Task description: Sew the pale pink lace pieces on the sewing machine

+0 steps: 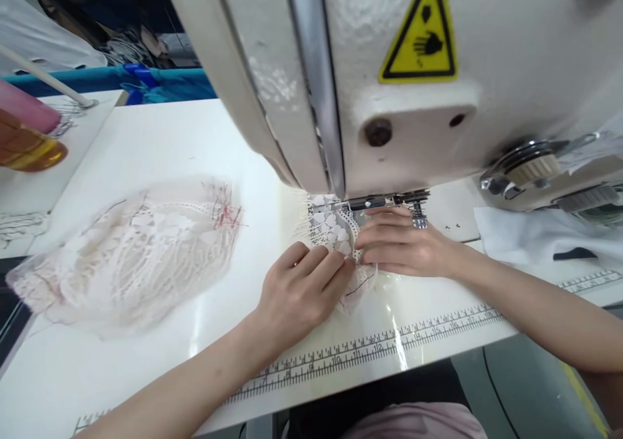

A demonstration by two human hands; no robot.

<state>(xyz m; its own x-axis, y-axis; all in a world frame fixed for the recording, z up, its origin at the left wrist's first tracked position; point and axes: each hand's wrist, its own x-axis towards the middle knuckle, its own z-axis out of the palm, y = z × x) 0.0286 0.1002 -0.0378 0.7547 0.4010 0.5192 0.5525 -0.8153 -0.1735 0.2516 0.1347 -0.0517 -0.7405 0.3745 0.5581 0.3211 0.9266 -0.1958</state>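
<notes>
Head view: white table (160,141), ruler strip (370,348)

A sewing machine (389,69) is standing on the counter (160,141), with a lace piece (335,231) lying under its presser foot (418,215). The left hand (302,290) and right hand (399,244) are resting on that piece. A lace pile (131,251) is lying to the left, and a ruler strip (365,348) is running along the counter's near edge.

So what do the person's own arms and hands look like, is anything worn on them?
Both are bare. The left hand and right hand show no gloves, rings or thimbles, and neither wrist carries a watch or bracelet. No sleeves reach into view: both forearms are uncovered all the way to the picture's edge. The nails look short and unpainted, though the picture is too soft to be certain.
</notes>
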